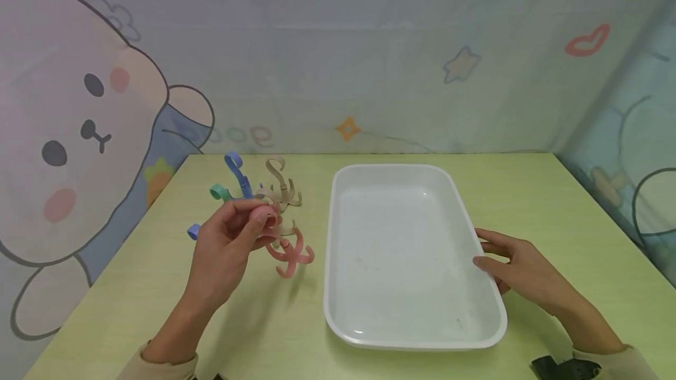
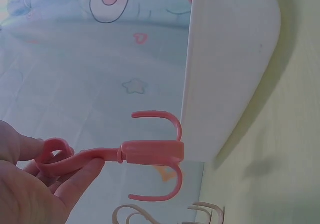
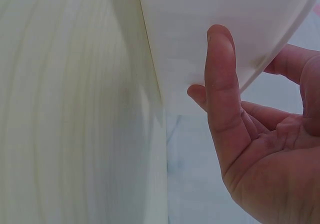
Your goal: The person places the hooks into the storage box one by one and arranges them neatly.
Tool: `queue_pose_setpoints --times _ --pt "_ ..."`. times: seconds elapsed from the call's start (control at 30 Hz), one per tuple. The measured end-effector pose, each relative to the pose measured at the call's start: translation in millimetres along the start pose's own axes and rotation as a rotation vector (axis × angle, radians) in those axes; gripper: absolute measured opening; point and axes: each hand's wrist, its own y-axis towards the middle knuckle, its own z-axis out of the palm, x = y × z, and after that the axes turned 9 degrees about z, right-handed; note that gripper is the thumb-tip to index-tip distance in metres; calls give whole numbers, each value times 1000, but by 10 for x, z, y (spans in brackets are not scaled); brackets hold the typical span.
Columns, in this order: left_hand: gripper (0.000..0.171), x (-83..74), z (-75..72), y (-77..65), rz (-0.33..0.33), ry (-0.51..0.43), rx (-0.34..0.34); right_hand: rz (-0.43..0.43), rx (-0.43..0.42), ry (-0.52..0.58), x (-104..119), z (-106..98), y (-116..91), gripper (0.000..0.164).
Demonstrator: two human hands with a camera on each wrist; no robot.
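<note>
My left hand point(image 1: 224, 251) pinches the curled top loop of a pink multi-prong hanging hook point(image 2: 152, 152). In the head view the prongs point down and away from the fingers, held up over the table. My right hand point(image 1: 523, 265) holds the right side of a white rectangular tray point(image 1: 406, 251), thumb over the rim. In the right wrist view, other fingers point(image 3: 222, 79) lie along the tray's outer wall. Behind the left hand are a blue hook point(image 1: 240, 175) and a beige hook point(image 1: 285, 192), partly hidden, with a green hook end point(image 1: 219, 192) beside them.
The pale yellow-green table point(image 1: 528, 192) ends at a cartoon-printed cloth backdrop point(image 1: 369, 75). Another blue hook end point(image 1: 193, 231) shows left of the left hand. A black strap point(image 1: 565, 367) sits at the right sleeve.
</note>
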Motion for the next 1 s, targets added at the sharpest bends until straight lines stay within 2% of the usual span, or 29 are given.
queue_pose_setpoints --times 0.33,0.57,0.77,1.0 --pt "27 -52 85 115 37 -48 -15 5 -2 10 -25 -6 3 71" --pt "30 -53 159 173 59 -36 -5 -5 0 21 -14 -4 -8 70" --pt "29 -39 226 225 63 -77 20 8 4 26 9 2 -7 72" --pt "29 -27 307 278 56 -82 22 -3 9 37 23 9 -17 71"
